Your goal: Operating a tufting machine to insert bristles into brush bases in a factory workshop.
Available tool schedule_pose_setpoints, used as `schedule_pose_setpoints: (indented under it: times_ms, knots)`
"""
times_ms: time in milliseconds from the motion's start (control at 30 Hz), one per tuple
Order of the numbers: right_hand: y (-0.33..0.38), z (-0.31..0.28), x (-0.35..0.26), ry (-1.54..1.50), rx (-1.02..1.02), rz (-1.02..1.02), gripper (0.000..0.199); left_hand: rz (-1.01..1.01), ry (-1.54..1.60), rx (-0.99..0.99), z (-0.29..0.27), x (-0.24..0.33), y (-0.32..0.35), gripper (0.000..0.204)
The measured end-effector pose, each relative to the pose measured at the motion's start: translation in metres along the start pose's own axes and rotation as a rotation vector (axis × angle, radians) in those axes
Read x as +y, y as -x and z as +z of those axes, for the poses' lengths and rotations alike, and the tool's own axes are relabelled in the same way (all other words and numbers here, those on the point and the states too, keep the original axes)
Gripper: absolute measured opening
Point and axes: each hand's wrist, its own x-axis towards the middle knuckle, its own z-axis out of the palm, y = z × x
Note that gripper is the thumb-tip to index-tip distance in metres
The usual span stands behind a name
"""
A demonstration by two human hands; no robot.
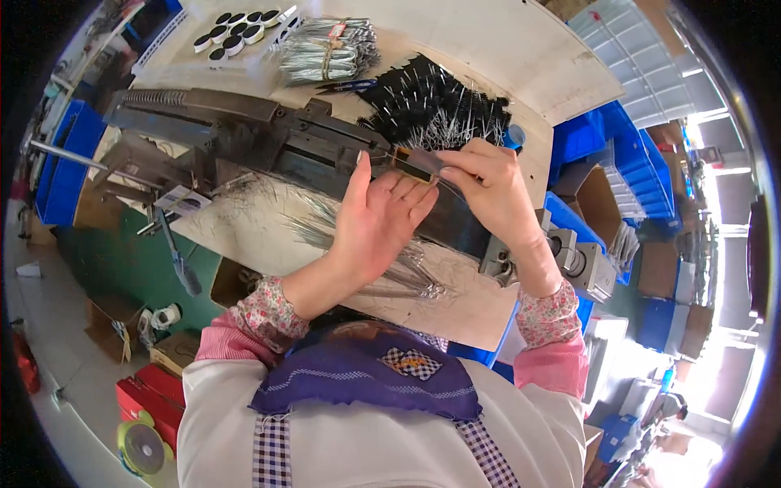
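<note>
My left hand [377, 220] is palm up with its fingers stretched out, the fingertips at the edge of a dark metal bench machine [313, 150]. My right hand [490, 183] is closed, thumb and fingers pinched together at a small dark block with a yellowish edge [413, 167] on the machine. What lies between those fingers is too small to name. Beyond the hands lies a pile of black bristle brushes [431, 102] with thin wire stems. Loose thin wires [313, 221] lie under and beside my left wrist, and more looped wire pieces [415, 276] lie nearer to me.
A tied bundle of silver wires [329, 53] and dark-handled pliers [348, 85] lie at the back. A white tray [154, 53] there holds several black-topped round pieces [234, 41]. Blue bins [579, 138] stand to the right. A metal lever [179, 256] hangs off the left side.
</note>
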Motion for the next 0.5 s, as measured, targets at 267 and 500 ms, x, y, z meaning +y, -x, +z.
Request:
schedule_pose_setpoints:
  times_ms: [267,500]
  knots:
    - [-0.001,0.002,-0.003,0.252,0.019,-0.195,0.018,0.048,-0.059,0.014,0.001,0.002,-0.008,0.063]
    - [0.007,0.000,-0.006,0.349,0.085,-0.237,0.019,-0.003,-0.022,0.058,0.005,0.006,-0.011,0.057]
